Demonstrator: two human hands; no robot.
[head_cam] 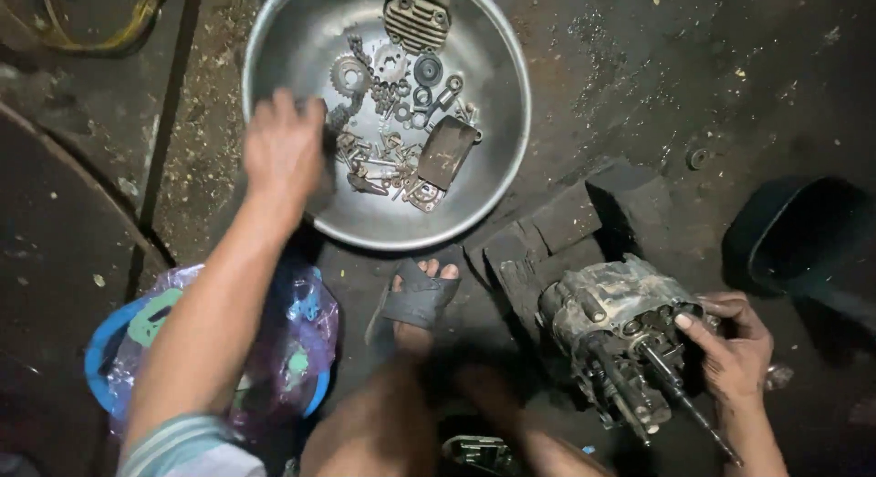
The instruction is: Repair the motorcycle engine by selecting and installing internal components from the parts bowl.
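Disassembly appears well advanced, judging by what lies loose. A round metal bowl (301, 39) at the top centre of the frame is filled with removed parts: a toothed sprocket (350, 74), a finned cover (415, 23), a dark flat plate (445, 152), and a scatter of bolts, washers and small rings (388, 153). The left hand (283, 149) is held over the bowl's left side, blurred, fingers curled downward toward the small parts; whether anything is gripped cannot be told. At the lower right of the frame a grimy engine block (607, 326) is propped against dark wooden blocks (566, 226) on the floor, shafts and studs protruding toward the bottom edge. It is steadied by the right hand (735, 349), which is closed loosely around its right side, thumb pressed on the casing. The casing is seen still in one piece with its shafts in place, so the core is judged not yet taken apart. A sandalled foot (420, 295) is planted at centre, and a plastic bag of gaskets on a blue dish (301, 349) rests at lower left.
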